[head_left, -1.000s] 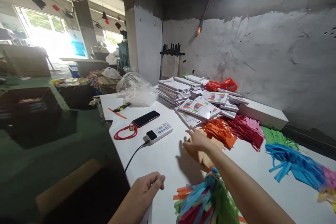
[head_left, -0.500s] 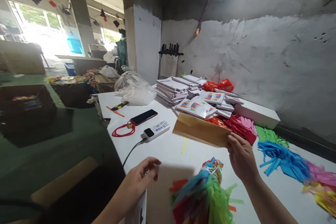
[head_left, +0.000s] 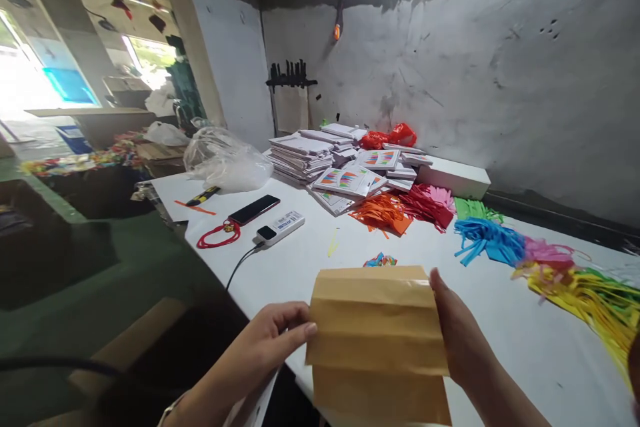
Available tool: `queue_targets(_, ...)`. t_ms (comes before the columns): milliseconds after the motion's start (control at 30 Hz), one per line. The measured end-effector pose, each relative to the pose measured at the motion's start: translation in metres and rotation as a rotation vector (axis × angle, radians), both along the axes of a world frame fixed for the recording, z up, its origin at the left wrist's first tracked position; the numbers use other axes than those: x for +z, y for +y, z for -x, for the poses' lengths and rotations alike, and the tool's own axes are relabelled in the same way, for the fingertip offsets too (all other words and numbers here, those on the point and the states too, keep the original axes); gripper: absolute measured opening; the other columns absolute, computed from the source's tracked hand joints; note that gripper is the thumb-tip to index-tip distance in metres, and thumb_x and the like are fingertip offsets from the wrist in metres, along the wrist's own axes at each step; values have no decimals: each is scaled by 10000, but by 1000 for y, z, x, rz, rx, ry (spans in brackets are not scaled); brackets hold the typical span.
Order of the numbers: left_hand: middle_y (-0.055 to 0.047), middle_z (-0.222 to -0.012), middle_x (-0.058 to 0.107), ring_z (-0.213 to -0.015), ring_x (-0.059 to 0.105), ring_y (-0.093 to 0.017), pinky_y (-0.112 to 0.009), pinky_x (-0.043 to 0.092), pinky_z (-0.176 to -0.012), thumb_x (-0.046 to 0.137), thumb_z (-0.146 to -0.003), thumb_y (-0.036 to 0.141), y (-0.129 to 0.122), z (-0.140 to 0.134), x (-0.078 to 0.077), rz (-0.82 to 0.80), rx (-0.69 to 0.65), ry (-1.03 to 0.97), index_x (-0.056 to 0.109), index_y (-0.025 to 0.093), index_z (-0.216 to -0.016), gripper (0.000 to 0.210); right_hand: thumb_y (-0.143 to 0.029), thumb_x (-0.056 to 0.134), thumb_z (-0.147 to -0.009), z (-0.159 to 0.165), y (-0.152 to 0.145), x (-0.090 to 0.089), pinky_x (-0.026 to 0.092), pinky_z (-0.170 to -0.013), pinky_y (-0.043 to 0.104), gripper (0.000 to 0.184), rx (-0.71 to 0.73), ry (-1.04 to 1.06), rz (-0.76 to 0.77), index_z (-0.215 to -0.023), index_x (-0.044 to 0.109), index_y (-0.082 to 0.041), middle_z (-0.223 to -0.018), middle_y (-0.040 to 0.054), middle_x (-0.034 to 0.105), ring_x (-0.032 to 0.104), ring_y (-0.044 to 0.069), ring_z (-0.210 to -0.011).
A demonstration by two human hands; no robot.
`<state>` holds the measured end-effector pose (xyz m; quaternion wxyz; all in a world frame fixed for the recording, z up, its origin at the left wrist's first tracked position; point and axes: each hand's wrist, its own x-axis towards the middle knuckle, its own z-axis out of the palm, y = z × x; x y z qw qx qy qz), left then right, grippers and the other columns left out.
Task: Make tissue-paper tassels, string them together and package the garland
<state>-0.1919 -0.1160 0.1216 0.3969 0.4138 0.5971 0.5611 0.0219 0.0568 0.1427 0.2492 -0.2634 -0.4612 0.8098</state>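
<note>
A brown kraft paper sheet (head_left: 377,327) with several crosswise creases is spread in front of me, with a shiny strip near its top right corner. My left hand (head_left: 283,337) pinches its left edge between thumb and fingers. At the right edge, my right hand (head_left: 457,330) grips the sheet, its fingers partly hidden behind the paper. Just beyond the top edge, the bound tip of a multicoloured tissue tassel bundle (head_left: 381,259) peeks out; the rest of it is covered by the paper.
Cut tissue fringes in orange (head_left: 383,212), red, green, blue (head_left: 490,240) and yellow (head_left: 585,297) lie along the right side. Stacked printed cards (head_left: 303,157), a plastic bag (head_left: 227,160), a phone (head_left: 255,209), a white corded device (head_left: 281,228) and a cutter knife (head_left: 203,196) occupy the table.
The folded paper has come down from the right in front of the tassel bundle and been opened out. My left hand has closed on its left edge. The view has turned right.
</note>
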Motion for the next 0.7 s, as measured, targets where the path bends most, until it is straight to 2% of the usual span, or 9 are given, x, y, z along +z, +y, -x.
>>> queue_targets(100,80,-426,434,-374,320,-51,-158,241,-375,736,-770,555,10,-3,-9,23,85,-137,637,164,-696,410,-616,754,-764,-22,-8,-14,559,-827,371,649,133,33,27,-1271,657,-221,-1089,104,746,698,301,-1003)
queue_targets(167,101,-440,421,-348,233,-27,-157,158,-360,717,-794,568,14,-7,-12,40,103,-196,639,165,-814,411,-463,868,-693,-35,-16,-22,549,-846,389,851,80,4,-4,-1430,511,-234,-1086,105,750,700,316,-1010)
queue_targets(233,83,-536,538,-357,276,-22,-154,189,-371,729,-804,540,17,-15,-12,47,73,-219,628,172,-1052,455,-378,912,-640,-45,-26,-28,554,-813,404,1069,-51,-33,7,-1531,336,-251,-1009,89,768,722,314,-934)
queue_targets(333,24,-759,686,-498,514,-70,-166,390,-486,778,-789,462,21,-31,-8,11,32,-216,446,234,-1399,731,-407,897,-666,-58,-40,-33,559,-760,378,1160,-247,-60,8,-1570,175,-324,-897,27,775,735,266,-827)
queue_targets(400,-26,-907,731,-763,657,-159,-238,513,-687,785,-784,438,23,-41,-6,-9,11,-170,461,250,-1425,742,-441,884,-680,-67,-47,-36,560,-731,349,1099,-310,-75,-18,-1554,224,-353,-854,7,768,729,239,-790)
queue_targets(500,-83,-1093,741,-1060,643,-272,-347,506,-916,741,-815,466,26,-49,-5,46,-40,-38,706,211,-1155,426,-494,874,-669,-82,-51,-43,566,-758,340,821,-360,-116,-63,-1389,536,-291,-928,48,765,717,247,-848)
queue_targets(533,-88,-1118,740,-1081,636,-288,-364,498,-937,726,-823,478,28,-50,-6,72,-46,-7,742,203,-1069,369,-512,872,-662,-86,-52,-45,564,-768,335,711,-371,-143,-80,-1280,631,-256,-954,65,763,713,255,-865)
queue_targets(600,-91,-1141,737,-1099,630,-305,-385,495,-950,714,-827,491,30,-51,-7,102,-47,14,756,204,-1037,358,-537,863,-661,-95,-52,-50,559,-764,314,574,-389,-195,-106,-1111,719,-212,-959,81,763,711,262,-873)
queue_targets(700,-97,-1220,711,-1144,616,-314,-389,489,-972,753,-802,463,34,-54,-7,100,-96,6,718,220,-1167,440,-530,857,-678,-103,-51,-54,545,-736,262,533,-429,-203,-70,-1091,730,-218,-919,61,766,711,243,-882)
